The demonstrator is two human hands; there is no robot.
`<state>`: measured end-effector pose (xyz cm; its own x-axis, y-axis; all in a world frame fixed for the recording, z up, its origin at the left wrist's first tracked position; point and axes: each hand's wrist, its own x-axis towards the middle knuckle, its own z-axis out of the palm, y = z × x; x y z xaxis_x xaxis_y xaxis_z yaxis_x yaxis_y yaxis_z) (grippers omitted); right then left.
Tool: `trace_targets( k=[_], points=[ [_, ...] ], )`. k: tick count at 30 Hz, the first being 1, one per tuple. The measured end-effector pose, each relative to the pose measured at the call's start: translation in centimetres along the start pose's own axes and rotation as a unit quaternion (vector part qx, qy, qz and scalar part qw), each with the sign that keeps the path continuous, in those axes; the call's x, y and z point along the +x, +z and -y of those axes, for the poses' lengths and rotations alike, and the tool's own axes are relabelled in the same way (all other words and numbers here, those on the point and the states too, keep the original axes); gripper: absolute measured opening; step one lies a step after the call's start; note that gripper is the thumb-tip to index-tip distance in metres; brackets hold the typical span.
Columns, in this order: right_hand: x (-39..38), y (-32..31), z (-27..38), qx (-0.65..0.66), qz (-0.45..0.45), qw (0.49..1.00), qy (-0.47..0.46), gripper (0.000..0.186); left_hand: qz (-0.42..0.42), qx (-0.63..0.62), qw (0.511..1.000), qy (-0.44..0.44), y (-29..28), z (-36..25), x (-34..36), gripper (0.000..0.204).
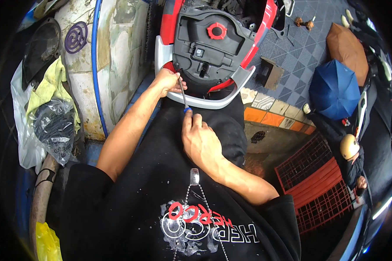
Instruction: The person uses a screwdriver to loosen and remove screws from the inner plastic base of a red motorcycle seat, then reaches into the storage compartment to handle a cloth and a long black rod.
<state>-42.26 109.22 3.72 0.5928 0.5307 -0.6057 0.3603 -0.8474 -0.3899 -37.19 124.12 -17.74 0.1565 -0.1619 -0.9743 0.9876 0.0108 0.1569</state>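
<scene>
Slim metal screwdriver with a blue handle (pixel 183 95) sits at the left rear corner of a red-and-black motorbike tail (pixel 194 30), shaft slanting up and left from the handle, tip end by the bodywork. My right hand (pixel 201 140) grasps the handle, index finger and thumb near its top. My left hand (pixel 166 81) is at that same corner, fingers around the tip end; can't tell whether they pinch the shaft or just rest by it. Curved silver-grey grab rail (pixel 204 103) loops round the tail, just above my lap. Round red cap (pixel 217 31) is on the black plastic panel (pixel 189 32) beyond my hands. Left: blue hose (pixel 94 65) along a stained tiled wall (pixel 83 93), then a yellow cloth (pixel 52 82). Right: open blue umbrella (pixel 334 89), red metal grate (pixel 313 182), person in a tan helmet (pixel 349 146).
</scene>
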Motion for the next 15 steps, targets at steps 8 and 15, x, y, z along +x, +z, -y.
trace_targets(
  k=[8, 15],
  points=[
    [1.6, -0.1, 2.0, -0.081, 0.012, 0.997, 0.015, 0.048, -0.020, -0.005, 1.000, -0.004, 0.8, -0.6, 0.3, 0.030],
    [2.9, 0.2, 2.7, -0.084, -0.003, 0.996, 0.030, 0.044, -0.018, 0.007, 1.000, -0.005, 0.9, -0.7, 0.7, 0.030]
  ],
)
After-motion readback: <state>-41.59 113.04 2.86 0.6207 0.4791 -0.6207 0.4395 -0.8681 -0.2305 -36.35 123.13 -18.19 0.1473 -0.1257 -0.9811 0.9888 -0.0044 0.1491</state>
